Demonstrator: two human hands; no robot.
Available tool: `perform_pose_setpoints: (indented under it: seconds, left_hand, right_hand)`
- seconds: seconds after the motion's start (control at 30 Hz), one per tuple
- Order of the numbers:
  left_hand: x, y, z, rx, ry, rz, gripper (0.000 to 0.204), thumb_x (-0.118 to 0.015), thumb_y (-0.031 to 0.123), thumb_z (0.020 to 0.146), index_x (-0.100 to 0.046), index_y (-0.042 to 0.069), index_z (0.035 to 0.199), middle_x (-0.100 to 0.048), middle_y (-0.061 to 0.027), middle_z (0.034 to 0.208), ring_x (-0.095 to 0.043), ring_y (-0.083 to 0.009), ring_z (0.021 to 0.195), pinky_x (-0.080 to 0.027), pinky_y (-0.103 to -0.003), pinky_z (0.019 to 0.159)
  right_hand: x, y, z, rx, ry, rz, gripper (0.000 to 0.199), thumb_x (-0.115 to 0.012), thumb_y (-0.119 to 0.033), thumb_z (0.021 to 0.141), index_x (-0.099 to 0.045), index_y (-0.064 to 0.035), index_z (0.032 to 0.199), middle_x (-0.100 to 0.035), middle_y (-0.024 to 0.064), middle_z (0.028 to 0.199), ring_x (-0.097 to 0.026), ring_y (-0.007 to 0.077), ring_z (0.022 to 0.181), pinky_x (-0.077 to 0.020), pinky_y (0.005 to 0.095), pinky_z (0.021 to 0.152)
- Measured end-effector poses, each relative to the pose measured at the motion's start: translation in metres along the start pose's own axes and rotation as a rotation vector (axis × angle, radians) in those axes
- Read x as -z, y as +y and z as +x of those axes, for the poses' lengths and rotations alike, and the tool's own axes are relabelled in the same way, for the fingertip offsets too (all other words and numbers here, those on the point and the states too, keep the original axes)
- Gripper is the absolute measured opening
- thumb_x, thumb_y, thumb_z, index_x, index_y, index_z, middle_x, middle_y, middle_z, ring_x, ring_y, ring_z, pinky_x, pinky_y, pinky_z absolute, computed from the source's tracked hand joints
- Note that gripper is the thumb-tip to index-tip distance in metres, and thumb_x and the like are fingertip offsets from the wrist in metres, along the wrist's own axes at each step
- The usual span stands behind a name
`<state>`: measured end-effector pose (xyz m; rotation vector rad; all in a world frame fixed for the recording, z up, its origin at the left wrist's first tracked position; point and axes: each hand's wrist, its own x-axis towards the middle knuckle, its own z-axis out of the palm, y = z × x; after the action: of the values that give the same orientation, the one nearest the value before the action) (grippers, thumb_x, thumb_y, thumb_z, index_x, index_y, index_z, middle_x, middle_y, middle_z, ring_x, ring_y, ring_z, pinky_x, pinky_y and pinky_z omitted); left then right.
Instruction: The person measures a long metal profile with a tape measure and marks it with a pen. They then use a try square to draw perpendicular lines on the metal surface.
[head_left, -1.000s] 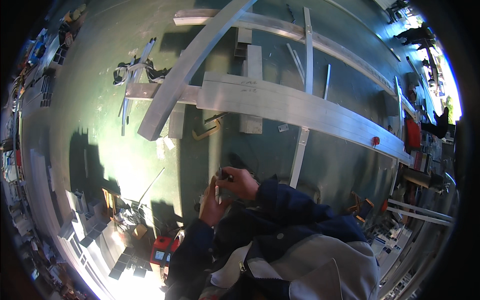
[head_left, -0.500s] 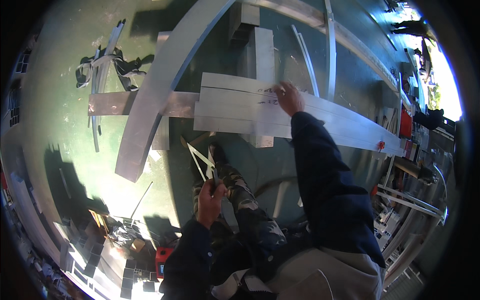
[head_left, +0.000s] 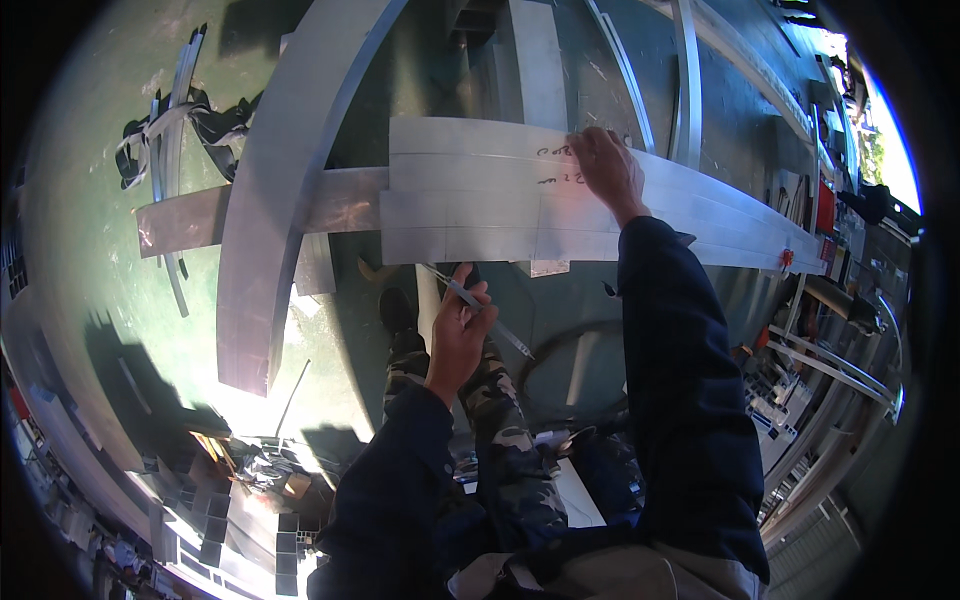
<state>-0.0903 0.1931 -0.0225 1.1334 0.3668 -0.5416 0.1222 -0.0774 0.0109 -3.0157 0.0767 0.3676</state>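
Note:
Several long, flat silvery metal profiles (head_left: 460,190) lie side by side across the supports in front of me, with dark handwriting on their upper faces. My right hand (head_left: 612,175) is at their far edge, its bent fingers gripping the farthest profile beside the writing. Below the near edge, my left hand (head_left: 460,335) is closed around a thin pale ruler-like strip (head_left: 514,342). One end of the strip points toward the profiles' near edge, the other down to the right; its exact kind is unclear.
A wide metal beam (head_left: 262,240) crosses on the left above a shorter crossbar (head_left: 180,220). Black straps (head_left: 215,125) and thin bars lie on the green floor beyond. A red clip-like piece (head_left: 787,260) sits at the profiles' right end. A dark hose loop (head_left: 530,385) curves near my legs.
My left hand has risen with the strip toward the profiles' near edge, and the strip has turned. The gap between the far profiles has narrowed. My right hand has shifted slightly right and away.

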Motion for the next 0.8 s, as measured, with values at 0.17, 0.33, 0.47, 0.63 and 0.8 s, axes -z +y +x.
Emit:
perform_pose_setpoints:
  seconds: [0.17, 0.33, 0.47, 0.63, 0.8]
  left_hand:
    - [0.006, -0.007, -0.004, 0.000, 0.046, -0.080, 0.046, -0.067, 0.004, 0.104, -0.052, -0.003, 0.147, -0.063, -0.0106, 0.136, -0.063, -0.0159, 0.120, -0.050, -0.033, 0.106]
    - [0.008, -0.003, -0.023, 0.104, -0.015, -0.018, 0.023, -0.065, 0.014, 0.109, -0.062, 0.001, 0.127, -0.067, -0.0132, 0.133, -0.069, -0.0203, 0.111, -0.056, -0.036, 0.100]
    - [0.046, -0.001, -0.046, 0.095, 0.084, 0.320, 0.017, -0.063, 0.017, 0.109, -0.067, 0.001, 0.114, -0.072, -0.0077, 0.108, -0.068, -0.0177, 0.101, -0.055, -0.035, 0.092]
    - [0.038, 0.025, -0.083, 0.154, 0.010, 0.363, 0.005, -0.063, 0.007, 0.104, -0.062, 0.004, 0.106, -0.066, -0.0047, 0.098, -0.062, -0.0160, 0.094, -0.049, -0.032, 0.092]
    - [0.066, 0.041, -0.109, 0.223, 0.002, 0.591, 0.020, -0.069, 0.011, 0.099, -0.066, -0.003, 0.112, -0.068, -0.0123, 0.104, -0.064, -0.0243, 0.100, -0.052, -0.037, 0.093]
  right_hand:
    - [-0.014, -0.004, 0.010, -0.130, 0.052, 0.163, 0.020, -0.064, -0.038, 0.104, -0.071, -0.0199, 0.110, -0.070, 0.0093, 0.112, -0.069, 0.0359, 0.110, -0.0571, 0.0489, 0.089]
    - [-0.070, 0.082, -0.004, 0.121, 0.229, 0.037, 0.024, -0.065, -0.040, 0.103, -0.066, -0.0154, 0.102, -0.073, 0.0121, 0.107, -0.072, 0.0423, 0.091, -0.0563, 0.0522, 0.076]
    - [-0.079, 0.030, 0.016, -0.105, 0.030, 0.362, 0.029, -0.061, -0.039, 0.102, -0.063, -0.0129, 0.115, -0.076, 0.0183, 0.104, -0.074, 0.0411, 0.093, -0.0573, 0.0549, 0.082]
    - [-0.030, 0.018, -0.008, -0.137, 0.101, 0.404, 0.035, -0.069, -0.042, 0.097, -0.065, -0.0107, 0.112, -0.066, 0.0150, 0.115, -0.070, 0.0416, 0.097, -0.0563, 0.0513, 0.081]
    - [-0.028, 0.009, -0.006, -0.147, 0.086, 0.455, 0.038, -0.069, -0.040, 0.094, -0.071, -0.0035, 0.103, -0.069, 0.0200, 0.113, -0.072, 0.0439, 0.094, -0.0573, 0.0527, 0.079]
